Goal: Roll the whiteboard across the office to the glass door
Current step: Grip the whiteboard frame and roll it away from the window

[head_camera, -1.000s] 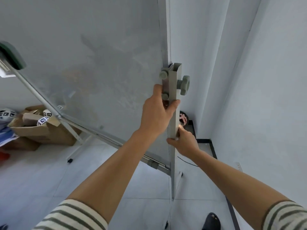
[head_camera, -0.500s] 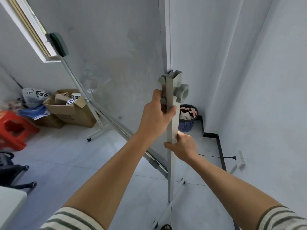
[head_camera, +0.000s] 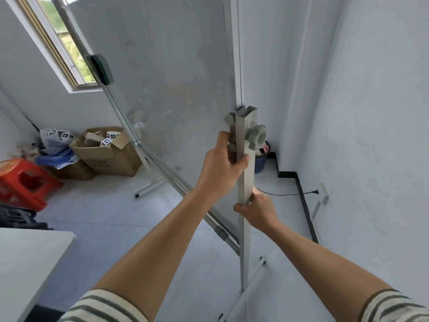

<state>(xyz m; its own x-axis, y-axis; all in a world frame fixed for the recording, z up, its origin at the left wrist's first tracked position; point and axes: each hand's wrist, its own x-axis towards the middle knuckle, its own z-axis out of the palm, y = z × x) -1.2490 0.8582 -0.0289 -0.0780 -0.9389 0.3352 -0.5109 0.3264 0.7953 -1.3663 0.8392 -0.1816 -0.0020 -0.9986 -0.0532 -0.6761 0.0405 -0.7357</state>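
Note:
A large whiteboard (head_camera: 167,89) on a rolling metal stand fills the middle of the view, seen edge-on from its right end. Its grey upright post (head_camera: 246,182) carries a grey clamp knob (head_camera: 257,137). My left hand (head_camera: 220,166) is wrapped around the post just below the knob. Lower down, my right hand (head_camera: 257,208) grips the same post. A green eraser (head_camera: 102,68) sits on the board's tray rail. The stand's foot (head_camera: 253,275) rests on the white floor. No glass door is in view.
A white wall (head_camera: 371,112) is close on the right, with a power strip (head_camera: 323,191) and cable. A blue bin (head_camera: 261,159) stands in the corner. Cardboard boxes (head_camera: 109,154), a red stool (head_camera: 25,182) and a white table (head_camera: 25,263) lie to the left.
The view has swung left and pulled back, so the window, red stool and table came into sight. The board has shifted away from the corner. Both hands keep their grip on the post.

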